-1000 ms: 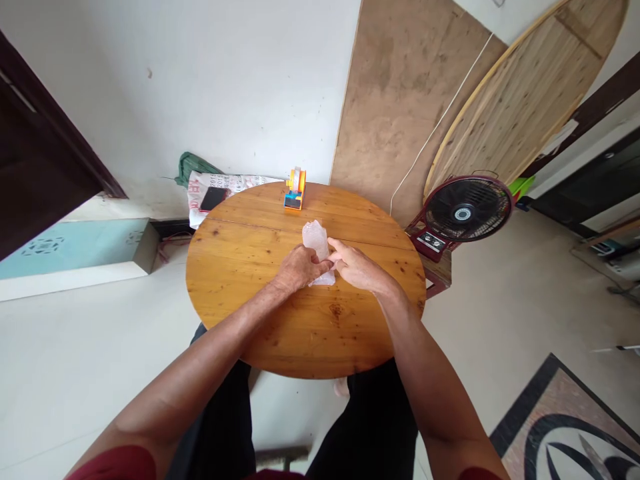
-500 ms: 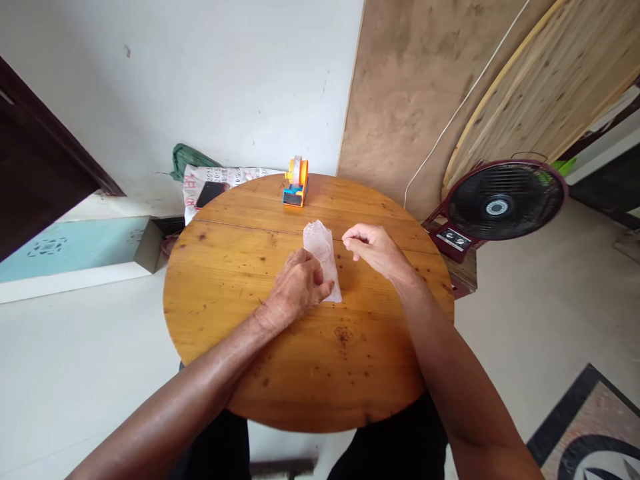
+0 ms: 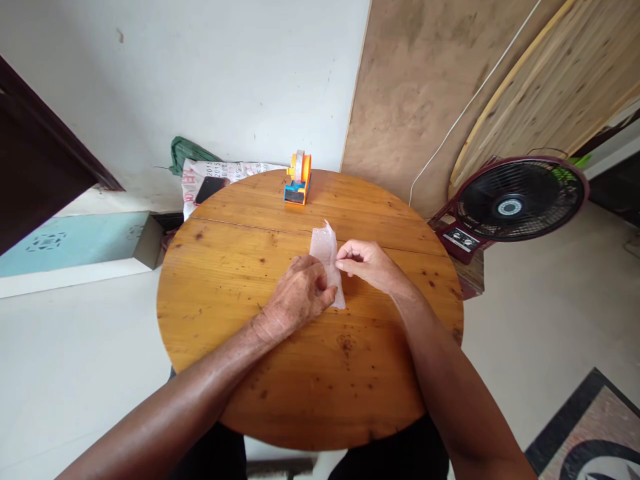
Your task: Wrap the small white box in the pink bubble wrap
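A narrow packet of whitish, translucent bubble wrap lies on the round wooden table, its far end ragged and raised. From the left, my left hand rests on it with curled fingers, the thumb over its near part. My right hand pinches at its right edge, thumb and forefinger together. Whatever the wrap encloses cannot be made out. Beyond it, at the far side of the table, stands an orange and blue tape dispenser with a roll of tape on it.
A dark red fan stands beyond the table's right edge. At the far left, a dark phone-like object lies on a printed white sack beside the table. A white cable hangs down the wooden board behind.
My right hand has moved left and down to the packet's right edge and now touches it. The packet's far end has changed shape slightly. My left hand stays on it.
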Demonstrator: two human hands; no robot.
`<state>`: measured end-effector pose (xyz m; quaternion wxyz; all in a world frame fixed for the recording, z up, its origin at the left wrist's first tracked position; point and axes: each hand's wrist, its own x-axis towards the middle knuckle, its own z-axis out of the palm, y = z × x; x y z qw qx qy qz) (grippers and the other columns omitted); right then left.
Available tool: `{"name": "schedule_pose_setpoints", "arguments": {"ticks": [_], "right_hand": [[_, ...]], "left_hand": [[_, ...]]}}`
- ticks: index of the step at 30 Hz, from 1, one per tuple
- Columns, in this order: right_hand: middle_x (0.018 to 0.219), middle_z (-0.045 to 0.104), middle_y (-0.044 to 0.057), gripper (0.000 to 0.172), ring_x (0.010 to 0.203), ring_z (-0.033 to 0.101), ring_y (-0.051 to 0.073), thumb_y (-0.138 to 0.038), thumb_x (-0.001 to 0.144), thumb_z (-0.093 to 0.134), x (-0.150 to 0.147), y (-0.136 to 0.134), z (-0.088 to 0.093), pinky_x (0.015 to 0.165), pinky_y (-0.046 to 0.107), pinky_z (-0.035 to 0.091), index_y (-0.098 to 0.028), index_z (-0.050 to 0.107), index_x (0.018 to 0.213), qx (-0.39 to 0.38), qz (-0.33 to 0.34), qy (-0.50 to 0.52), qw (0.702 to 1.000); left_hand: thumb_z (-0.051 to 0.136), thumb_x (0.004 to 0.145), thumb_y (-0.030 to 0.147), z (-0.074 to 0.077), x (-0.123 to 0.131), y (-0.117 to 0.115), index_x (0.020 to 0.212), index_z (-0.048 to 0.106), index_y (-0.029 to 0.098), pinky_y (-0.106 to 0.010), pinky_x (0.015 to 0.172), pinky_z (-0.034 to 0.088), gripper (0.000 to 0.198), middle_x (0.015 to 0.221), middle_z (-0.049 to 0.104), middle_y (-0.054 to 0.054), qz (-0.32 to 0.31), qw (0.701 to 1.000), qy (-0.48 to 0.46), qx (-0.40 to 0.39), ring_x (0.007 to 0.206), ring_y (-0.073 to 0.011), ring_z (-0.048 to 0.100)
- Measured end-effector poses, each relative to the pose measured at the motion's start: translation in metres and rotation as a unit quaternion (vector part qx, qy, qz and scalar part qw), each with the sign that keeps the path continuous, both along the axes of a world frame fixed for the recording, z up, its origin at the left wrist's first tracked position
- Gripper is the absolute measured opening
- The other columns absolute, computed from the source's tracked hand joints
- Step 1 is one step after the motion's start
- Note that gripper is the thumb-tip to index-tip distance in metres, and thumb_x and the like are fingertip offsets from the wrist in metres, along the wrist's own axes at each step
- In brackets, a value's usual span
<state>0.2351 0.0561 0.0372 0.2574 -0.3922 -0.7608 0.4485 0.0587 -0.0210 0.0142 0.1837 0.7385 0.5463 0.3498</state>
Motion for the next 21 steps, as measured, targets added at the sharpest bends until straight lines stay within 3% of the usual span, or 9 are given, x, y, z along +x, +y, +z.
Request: {"name": "schedule_pose_setpoints", "arguments": {"ticks": [5, 8, 11, 17, 21], "right_hand": [[0.069, 0.061, -0.002, 0.011, 0.060, 0.052, 0.010, -0.028, 0.076, 0.066, -0.011, 0.003, -0.020, 0.057, 0.022, 0.039, -0.016, 0.064, 0.077, 0.039, -0.015, 0.012, 0.999], [0.066, 0.060, -0.002, 0.015, 0.058, 0.049, 0.010, -0.031, 0.077, 0.067, -0.013, 0.004, -0.028, 0.055, 0.022, 0.037, -0.016, 0.066, 0.075, 0.054, -0.024, 0.004, 0.998], [0.066, 0.063, -0.001, 0.020, 0.059, 0.050, 0.011, -0.034, 0.079, 0.065, -0.014, 0.005, -0.030, 0.055, 0.023, 0.037, -0.015, 0.069, 0.074, 0.063, -0.024, -0.010, 0.998], [0.074, 0.070, 0.002, 0.020, 0.067, 0.059, 0.014, -0.031, 0.081, 0.061, -0.015, 0.007, -0.034, 0.063, 0.025, 0.042, -0.016, 0.074, 0.077, 0.069, -0.029, -0.016, 0.997], [0.073, 0.067, 0.001, 0.015, 0.062, 0.055, 0.012, -0.030, 0.076, 0.067, -0.014, 0.012, -0.043, 0.059, 0.024, 0.043, -0.017, 0.071, 0.082, 0.087, -0.097, 0.016, 0.991]], "left_hand": [[0.065, 0.075, 0.021, -0.001, 0.001, -0.001, 0.065, 0.051, 0.019, -0.038, 0.082, 0.050, 0.017, 0.094, 0.058, -0.007, 0.006, 1.000, -0.018, 0.005, 0.090, -0.0215, 0.057], [0.064, 0.076, 0.020, 0.000, 0.001, -0.003, 0.080, 0.055, 0.019, -0.041, 0.085, 0.049, 0.010, 0.103, 0.057, -0.009, 0.000, 0.999, -0.007, 0.042, 0.095, -0.0242, 0.056], [0.060, 0.081, 0.020, 0.000, 0.001, -0.003, 0.097, 0.058, 0.019, -0.043, 0.086, 0.049, 0.017, 0.107, 0.059, -0.010, -0.025, 0.997, 0.031, 0.072, 0.099, -0.0260, 0.054], [0.060, 0.083, 0.020, -0.004, -0.001, -0.002, 0.092, 0.061, 0.017, -0.039, 0.084, 0.049, 0.009, 0.097, 0.063, -0.007, -0.035, 0.995, 0.051, 0.077, 0.090, -0.0222, 0.055], [0.061, 0.083, 0.019, -0.002, -0.001, -0.003, 0.090, 0.062, 0.018, -0.037, 0.086, 0.049, 0.007, 0.105, 0.063, -0.008, -0.037, 0.995, 0.043, 0.081, 0.095, -0.0227, 0.056]]}}
